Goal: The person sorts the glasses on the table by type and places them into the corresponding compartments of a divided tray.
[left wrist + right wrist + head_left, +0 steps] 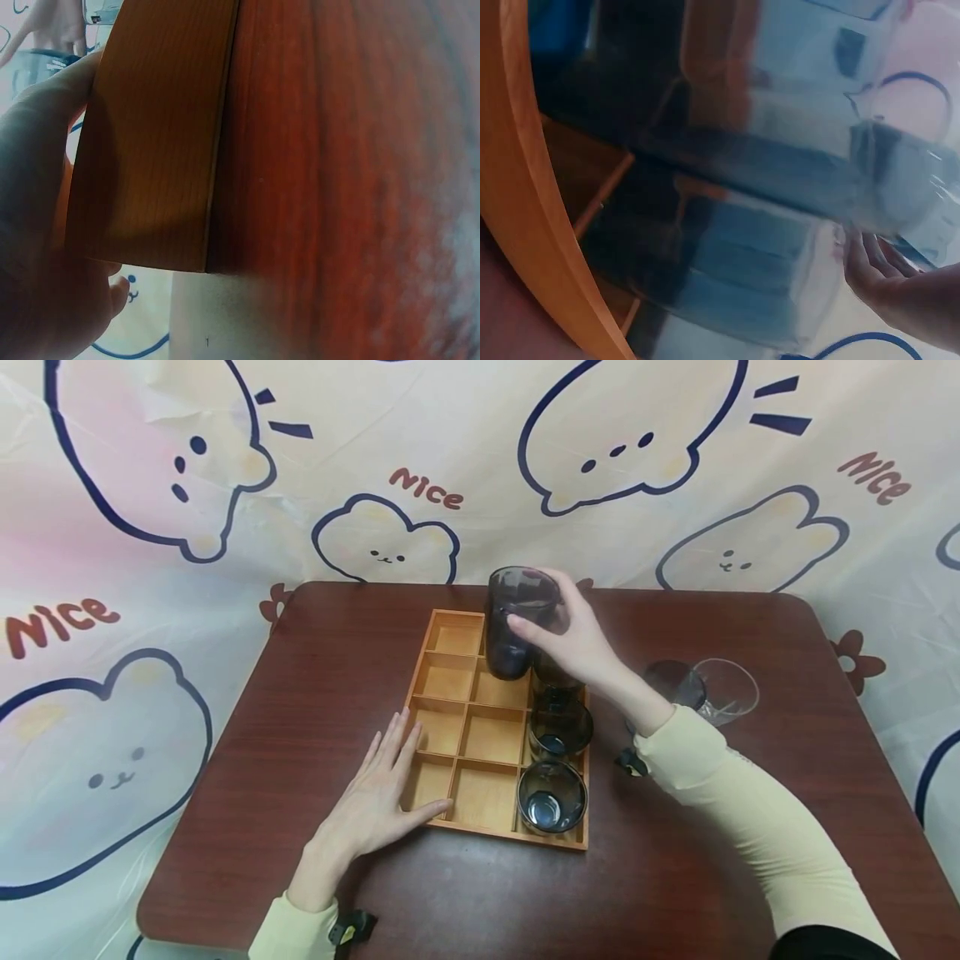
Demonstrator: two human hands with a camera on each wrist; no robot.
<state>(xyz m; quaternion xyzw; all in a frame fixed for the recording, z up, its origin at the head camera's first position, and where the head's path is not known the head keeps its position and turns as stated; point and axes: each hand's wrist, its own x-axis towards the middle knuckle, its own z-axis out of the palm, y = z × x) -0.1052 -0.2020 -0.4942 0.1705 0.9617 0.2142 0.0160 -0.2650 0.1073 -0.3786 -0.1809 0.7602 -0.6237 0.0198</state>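
My right hand (pixel 577 631) grips a dark tinted drinking glass (pixel 513 639), thumb on the near side, over the far part of a wooden compartment tray (pixel 510 836). The glass stands nearly upright, its mouth up. In the right wrist view, the right hand (pixel 900 296) appears behind large, blurred glass walls. My left hand (pixel 378 802) rests along the tray's left edge, fingers straight and thumb spread over the near-left corner. The left wrist view shows the tray's outer side wall (pixel 150 142) beside the left hand (pixel 45 187). More dark glasses (pixel 552 797) stand in the tray's right column.
Right of the tray, partly behind the right forearm, stand a dark glass (pixel 678 681) and a clear glass (pixel 727 689). The brown table (pixel 247 777) has rounded corners. A cartoon-printed cloth (pixel 480 543) hangs behind it.
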